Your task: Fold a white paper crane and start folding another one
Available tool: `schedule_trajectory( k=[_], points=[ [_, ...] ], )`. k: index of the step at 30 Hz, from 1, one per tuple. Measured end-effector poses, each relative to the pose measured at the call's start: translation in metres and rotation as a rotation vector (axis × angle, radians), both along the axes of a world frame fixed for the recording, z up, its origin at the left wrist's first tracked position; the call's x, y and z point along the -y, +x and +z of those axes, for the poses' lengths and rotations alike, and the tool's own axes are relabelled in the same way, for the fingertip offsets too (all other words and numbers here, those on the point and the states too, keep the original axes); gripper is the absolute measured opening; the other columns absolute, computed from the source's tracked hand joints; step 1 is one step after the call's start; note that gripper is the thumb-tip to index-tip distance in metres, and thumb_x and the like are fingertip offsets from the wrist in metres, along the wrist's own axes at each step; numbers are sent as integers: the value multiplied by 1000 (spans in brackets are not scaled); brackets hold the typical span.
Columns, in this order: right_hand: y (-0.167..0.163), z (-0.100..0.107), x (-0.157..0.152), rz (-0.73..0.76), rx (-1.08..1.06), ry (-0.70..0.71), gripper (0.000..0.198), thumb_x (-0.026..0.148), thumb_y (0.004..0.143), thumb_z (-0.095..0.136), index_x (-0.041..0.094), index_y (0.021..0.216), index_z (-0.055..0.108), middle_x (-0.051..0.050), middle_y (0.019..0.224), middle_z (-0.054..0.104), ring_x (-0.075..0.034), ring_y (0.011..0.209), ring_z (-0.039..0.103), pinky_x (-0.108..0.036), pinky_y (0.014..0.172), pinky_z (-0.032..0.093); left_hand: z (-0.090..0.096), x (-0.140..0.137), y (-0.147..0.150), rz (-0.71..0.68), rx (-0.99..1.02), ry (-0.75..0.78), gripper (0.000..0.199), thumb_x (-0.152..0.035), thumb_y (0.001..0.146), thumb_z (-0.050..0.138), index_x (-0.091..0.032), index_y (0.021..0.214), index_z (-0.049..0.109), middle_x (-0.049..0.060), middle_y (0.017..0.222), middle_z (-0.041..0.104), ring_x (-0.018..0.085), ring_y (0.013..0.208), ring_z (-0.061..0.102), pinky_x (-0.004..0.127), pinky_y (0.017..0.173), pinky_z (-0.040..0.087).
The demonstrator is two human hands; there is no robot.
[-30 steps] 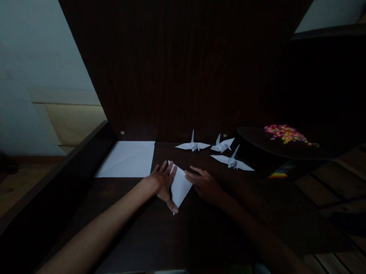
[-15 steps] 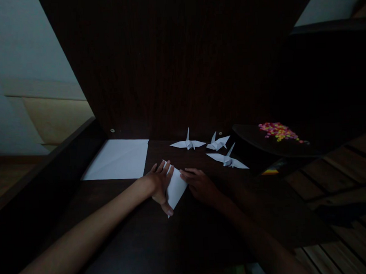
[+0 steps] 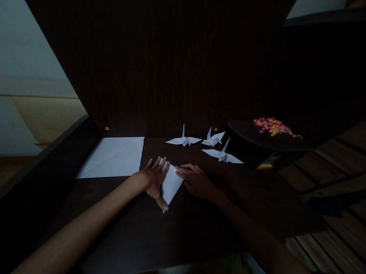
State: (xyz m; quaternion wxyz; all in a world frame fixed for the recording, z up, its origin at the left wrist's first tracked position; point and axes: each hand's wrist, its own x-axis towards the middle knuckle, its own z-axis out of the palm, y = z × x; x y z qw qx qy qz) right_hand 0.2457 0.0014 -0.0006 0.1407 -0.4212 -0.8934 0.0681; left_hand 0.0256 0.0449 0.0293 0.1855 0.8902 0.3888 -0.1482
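Note:
A folded white paper [image 3: 172, 181] lies on the dark wooden tabletop [image 3: 129, 234], one point facing me. My left hand [image 3: 154, 180] is spread over its left side, fingers apart, the thumb down by the near point. At the right corner, my right hand [image 3: 195, 178] rests with its fingertips on the paper's edge; its fingers are stretched out. Beyond the hands stand three white paper cranes: one crane [image 3: 184, 141] at the back, a second crane [image 3: 214, 140] to its right, and a third crane [image 3: 222, 156] nearer me.
White sheets of paper [image 3: 113, 157] lie at the back left beside a dark side panel [image 3: 43, 154]. A tall dark board [image 3: 154, 65] rises behind. On a dark curved shelf [image 3: 240, 130] at the right sits a pile of small pink, red and yellow pieces [image 3: 274, 126].
The whole view has shifted slightly, so everything appears a little further left and up. Both hands keep nearly the same hold on the folded paper.

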Motion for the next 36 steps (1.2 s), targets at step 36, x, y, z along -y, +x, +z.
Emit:
schedule_trajectory(
  k=[36],
  points=[
    [-26, 5, -41, -322, -1304, -749, 44, 23, 50, 80, 20, 88, 60, 3, 66, 64, -14, 61, 61, -25, 58, 46, -4, 41, -15, 502, 975, 82, 117, -53, 78, 69, -16, 151, -13, 21, 159, 6, 35, 146, 13, 52, 115, 22]
  ],
)
